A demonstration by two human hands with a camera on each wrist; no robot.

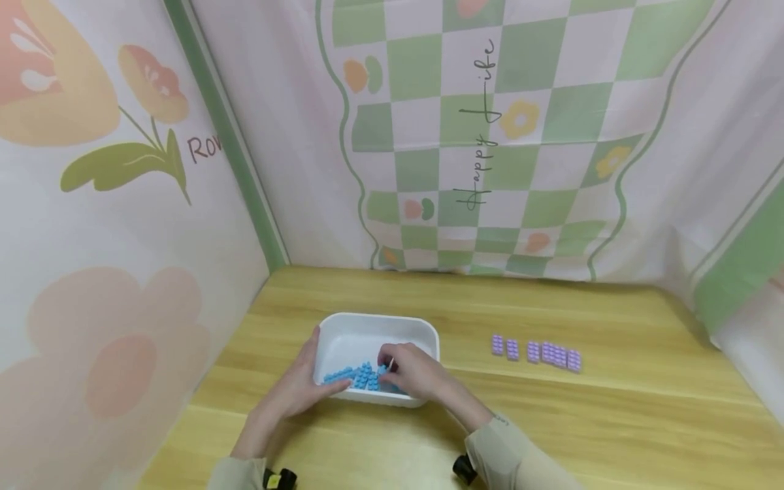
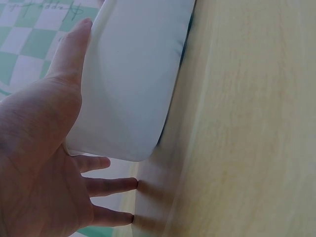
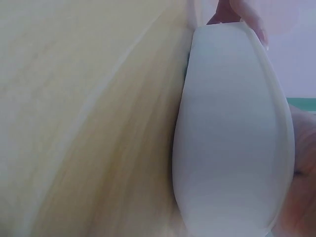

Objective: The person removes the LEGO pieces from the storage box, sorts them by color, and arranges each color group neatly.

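A white plastic bin (image 1: 376,324) stands on the table with several light-blue studded building bricks (image 1: 365,376) heaped along its near side. My left hand (image 1: 305,381) spans the bin's left near corner, thumb along the near rim. In the left wrist view its other visible fingers (image 2: 112,185) stretch out straight and spread beyond the bin's end. My right hand (image 1: 414,371) reaches over the near rim into the bin. Its curled index finger and thumb have a blue brick (image 1: 382,369) between their tips. The bin's wall hides that grip in the right wrist view.
Several purple studded bricks (image 1: 554,354) lie in a row on the wooden table (image 1: 612,422), right of the bin. A printed curtain (image 1: 478,170) hangs behind the table's far edge, and another (image 1: 122,238) borders the left side.
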